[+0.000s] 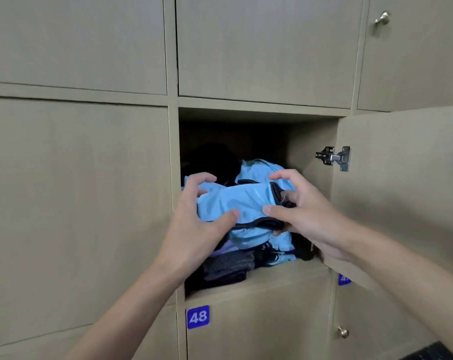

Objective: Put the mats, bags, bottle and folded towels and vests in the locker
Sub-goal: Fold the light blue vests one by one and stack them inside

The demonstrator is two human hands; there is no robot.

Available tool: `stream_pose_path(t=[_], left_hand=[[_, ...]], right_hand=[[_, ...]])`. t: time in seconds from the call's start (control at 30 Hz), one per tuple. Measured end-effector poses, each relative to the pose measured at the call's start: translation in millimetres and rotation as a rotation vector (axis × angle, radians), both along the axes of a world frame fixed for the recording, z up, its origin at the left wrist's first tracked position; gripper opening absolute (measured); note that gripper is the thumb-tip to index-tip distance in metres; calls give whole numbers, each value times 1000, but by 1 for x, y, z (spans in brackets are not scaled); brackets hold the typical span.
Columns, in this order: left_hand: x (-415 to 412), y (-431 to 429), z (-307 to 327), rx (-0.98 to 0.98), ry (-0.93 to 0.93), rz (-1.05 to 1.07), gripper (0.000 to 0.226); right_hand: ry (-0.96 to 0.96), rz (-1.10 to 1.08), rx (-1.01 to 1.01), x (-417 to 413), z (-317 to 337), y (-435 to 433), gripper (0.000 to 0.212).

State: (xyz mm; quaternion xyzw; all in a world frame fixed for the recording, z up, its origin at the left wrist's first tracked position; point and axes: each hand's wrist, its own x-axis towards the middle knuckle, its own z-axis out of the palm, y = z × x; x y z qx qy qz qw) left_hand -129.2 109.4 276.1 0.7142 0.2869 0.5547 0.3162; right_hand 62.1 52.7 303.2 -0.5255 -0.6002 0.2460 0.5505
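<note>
An open locker (308, 141) shows a dark inside packed with things. A folded light blue vest (235, 201) with dark trim sits at its mouth, on top of more light blue cloth (256, 170). My left hand (196, 224) grips the vest's left end, thumb on its front and fingers curled over the top. My right hand (300, 206) grips the right end the same way. Below the vest lie a grey and black folded item (228, 266) and other dark items. A black shape (215, 157) fills the back left of the locker.
The locker door (402, 188) hangs open to the right, with a metal hinge (334, 157) at its inner edge. Shut beige locker doors surround the opening. A blue label 48 (198, 317) marks the door below. Small knobs (342, 332) stick out at the right.
</note>
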Motion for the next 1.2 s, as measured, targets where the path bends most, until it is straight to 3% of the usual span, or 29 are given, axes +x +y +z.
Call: stream_pose_path(t=[0.13, 0.3, 0.43, 0.57, 0.63, 0.7, 0.77, 0.87, 0.97, 1.2], left_hand=[[30, 49, 8, 209, 64, 223, 31], [59, 96, 23, 232, 34, 365, 32], [71, 119, 38, 273, 23, 454, 31], [75, 142, 47, 312, 64, 574, 31], [75, 157, 43, 303, 174, 676, 31], [77, 170, 28, 293, 417, 833, 34], [80, 179, 14, 341, 600, 972, 35], [83, 179, 11, 410, 673, 1050, 39], [84, 181, 9, 354, 796, 1017, 57], [84, 187, -9, 248, 983, 975, 70]], right_hand=[[76, -28, 46, 21, 10, 57, 35], [-134, -36, 147, 45, 27, 116, 26], [-348, -15, 134, 62, 46, 156, 51], [-437, 12, 200, 59, 60, 197, 59], [-647, -59, 170, 51, 54, 219, 62], [-1030, -145, 70, 47, 40, 235, 61], [-1198, -166, 67, 50, 28, 241, 60], [-1196, -153, 149, 60, 20, 244, 62], [-1206, -123, 173, 68, 15, 248, 68], [-1251, -88, 208, 75, 6, 259, 76]])
